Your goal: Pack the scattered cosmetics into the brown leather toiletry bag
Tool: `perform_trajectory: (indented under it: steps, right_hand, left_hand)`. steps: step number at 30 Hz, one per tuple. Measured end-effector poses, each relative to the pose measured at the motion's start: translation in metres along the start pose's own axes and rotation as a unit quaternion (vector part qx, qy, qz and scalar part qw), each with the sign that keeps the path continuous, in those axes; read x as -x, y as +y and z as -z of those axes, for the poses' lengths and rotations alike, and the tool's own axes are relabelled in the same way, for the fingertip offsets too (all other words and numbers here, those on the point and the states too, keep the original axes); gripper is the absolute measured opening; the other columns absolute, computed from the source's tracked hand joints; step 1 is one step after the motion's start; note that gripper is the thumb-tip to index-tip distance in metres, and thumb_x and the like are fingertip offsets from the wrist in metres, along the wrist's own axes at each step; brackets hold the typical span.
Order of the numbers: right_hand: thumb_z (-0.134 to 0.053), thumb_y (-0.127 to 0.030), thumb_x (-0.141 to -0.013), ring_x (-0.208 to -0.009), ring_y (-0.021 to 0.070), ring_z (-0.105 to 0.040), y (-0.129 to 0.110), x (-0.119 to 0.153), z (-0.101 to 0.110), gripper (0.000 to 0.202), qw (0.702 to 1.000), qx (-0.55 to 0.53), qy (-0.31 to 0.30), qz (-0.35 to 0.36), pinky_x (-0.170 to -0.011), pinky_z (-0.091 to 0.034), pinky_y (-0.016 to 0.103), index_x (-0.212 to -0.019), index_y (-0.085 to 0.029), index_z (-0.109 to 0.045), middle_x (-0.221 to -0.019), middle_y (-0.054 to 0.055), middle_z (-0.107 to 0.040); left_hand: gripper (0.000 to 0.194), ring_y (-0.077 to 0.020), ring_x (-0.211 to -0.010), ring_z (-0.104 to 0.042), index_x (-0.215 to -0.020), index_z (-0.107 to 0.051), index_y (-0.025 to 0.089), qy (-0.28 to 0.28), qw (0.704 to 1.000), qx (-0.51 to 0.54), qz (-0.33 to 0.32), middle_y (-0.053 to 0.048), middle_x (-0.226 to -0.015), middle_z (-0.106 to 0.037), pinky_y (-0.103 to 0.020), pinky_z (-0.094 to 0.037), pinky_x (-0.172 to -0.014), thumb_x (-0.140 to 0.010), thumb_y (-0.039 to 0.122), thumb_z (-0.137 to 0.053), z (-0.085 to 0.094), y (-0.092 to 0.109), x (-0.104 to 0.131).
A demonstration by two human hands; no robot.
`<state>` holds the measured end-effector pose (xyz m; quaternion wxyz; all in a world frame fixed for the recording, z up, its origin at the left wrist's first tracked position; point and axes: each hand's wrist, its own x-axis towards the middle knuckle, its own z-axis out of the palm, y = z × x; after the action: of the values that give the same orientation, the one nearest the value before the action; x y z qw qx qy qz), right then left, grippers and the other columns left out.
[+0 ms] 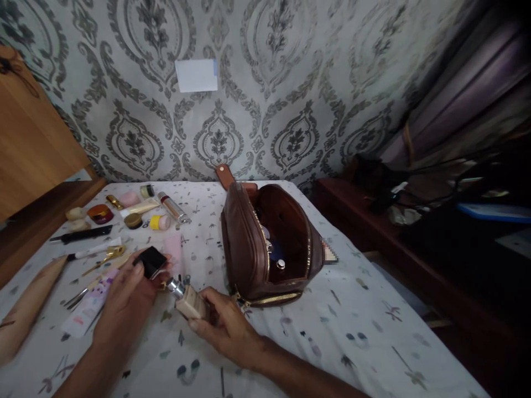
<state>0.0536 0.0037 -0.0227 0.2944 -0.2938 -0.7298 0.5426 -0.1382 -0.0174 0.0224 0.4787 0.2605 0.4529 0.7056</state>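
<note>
My left hand (131,282) is closed on a black cap (151,262), just above the cosmetics on the left of the table. A glass bottle of beige liquid with a silver pump top (191,302) is gripped in my right hand (228,326), its pump tilted toward the cap. Cap and bottle are apart. Right of them, a brown leather bag (249,243) stands unzipped, with a few small items inside, among them a round silver-rimmed one (281,265). A white and purple tube (89,307) lies beside my left forearm.
Jars, tubes and brushes lie at the left, with a yellow-and-pink bottle (160,222) and a clear tube (173,208). Another person's forearm (33,309) rests at the left edge. A patterned wall (257,83) stands behind the table (352,342).
</note>
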Motion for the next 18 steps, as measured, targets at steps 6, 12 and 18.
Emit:
perform_trajectory:
  steps: [6,12,18]
  right_hand:
    - [-0.061,-0.04,-0.086,-0.062,0.0097,-0.036,0.0017,0.0001,0.0018,0.023,1.0,-0.007,0.004,-0.009,-0.054,-0.026,0.022,-0.088,-0.02,-0.051,-0.07,-0.005,-0.04]
    - [-0.058,-0.043,-0.089,-0.063,0.0103,-0.038,0.003,-0.0013,0.0035,0.024,1.0,-0.025,0.006,-0.015,-0.055,-0.027,0.022,-0.09,-0.019,-0.053,-0.07,-0.005,-0.041]
    - [-0.053,-0.049,-0.093,-0.064,0.0121,-0.043,0.0061,-0.0036,0.0,0.03,1.0,-0.013,0.004,-0.026,-0.057,-0.031,0.024,-0.091,-0.019,-0.055,-0.071,-0.002,-0.048]
  left_hand:
    - [0.04,-0.0197,-0.088,-0.067,-0.106,-0.068,0.026,-0.017,0.999,-0.002,0.032,-0.003,-0.096,-0.074,-0.027,-0.056,-0.077,-0.072,0.041,-0.082,0.0042,-0.0071,0.0023]
    - [0.035,-0.02,-0.085,-0.068,-0.094,-0.072,0.023,-0.009,0.998,0.006,0.061,-0.005,-0.092,-0.075,-0.03,-0.057,-0.076,-0.069,0.044,-0.084,0.0015,-0.0076,-0.0001]
    - [0.032,-0.0179,-0.082,-0.068,-0.096,-0.069,0.021,-0.055,0.997,0.027,0.051,-0.004,-0.092,-0.074,-0.028,-0.055,-0.073,-0.075,0.043,-0.08,0.0036,-0.0105,-0.0045]
